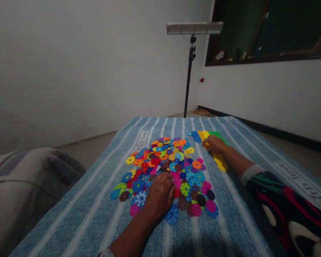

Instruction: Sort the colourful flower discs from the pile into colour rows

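Note:
A heap of notched, flower-shaped plastic discs in many colours is spread over the striped cloth. My left hand rests on the near part of this heap, its fingers curled down among the pieces; the fingertips and anything between them are hidden. Farther off on the right, my right hand reaches over a row of yellow flower discs. Its fingers are pinched together at the row's far part, on a yellow disc. Beside that row lie blue discs to the left and green discs to the right.
A blue and white striped cloth covers the table. Behind its far edge rises a black stand with a flat panel on top. Grey fabric bulges at the left. A dark window is on the right wall.

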{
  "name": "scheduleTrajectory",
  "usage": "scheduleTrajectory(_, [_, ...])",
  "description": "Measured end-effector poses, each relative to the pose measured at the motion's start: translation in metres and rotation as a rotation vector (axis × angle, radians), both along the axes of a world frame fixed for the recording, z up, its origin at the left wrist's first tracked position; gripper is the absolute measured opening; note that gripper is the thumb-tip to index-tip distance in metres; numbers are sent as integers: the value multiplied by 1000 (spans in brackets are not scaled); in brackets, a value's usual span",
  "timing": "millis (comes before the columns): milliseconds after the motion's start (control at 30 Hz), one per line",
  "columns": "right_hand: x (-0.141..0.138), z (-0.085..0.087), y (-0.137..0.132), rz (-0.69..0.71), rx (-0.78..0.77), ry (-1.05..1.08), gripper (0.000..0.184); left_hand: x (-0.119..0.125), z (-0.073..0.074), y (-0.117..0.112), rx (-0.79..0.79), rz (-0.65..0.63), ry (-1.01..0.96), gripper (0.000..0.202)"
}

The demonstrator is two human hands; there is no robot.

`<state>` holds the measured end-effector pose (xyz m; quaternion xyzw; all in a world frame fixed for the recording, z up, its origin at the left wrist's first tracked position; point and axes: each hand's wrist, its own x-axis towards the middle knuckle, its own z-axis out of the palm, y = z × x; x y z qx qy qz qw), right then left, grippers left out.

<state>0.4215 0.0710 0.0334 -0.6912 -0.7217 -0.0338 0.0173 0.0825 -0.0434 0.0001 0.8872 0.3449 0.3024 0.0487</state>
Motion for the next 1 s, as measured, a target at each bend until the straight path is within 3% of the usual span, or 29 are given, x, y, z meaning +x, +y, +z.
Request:
scheduleTrajectory(700, [11, -10, 16, 125, -25, 103, 33, 0, -4, 0, -14, 2, -8, 20])
scheduleTrajectory(1000, [-30, -7, 6, 242, 49, 135, 22, 1, -1, -1, -42, 8, 5, 20])
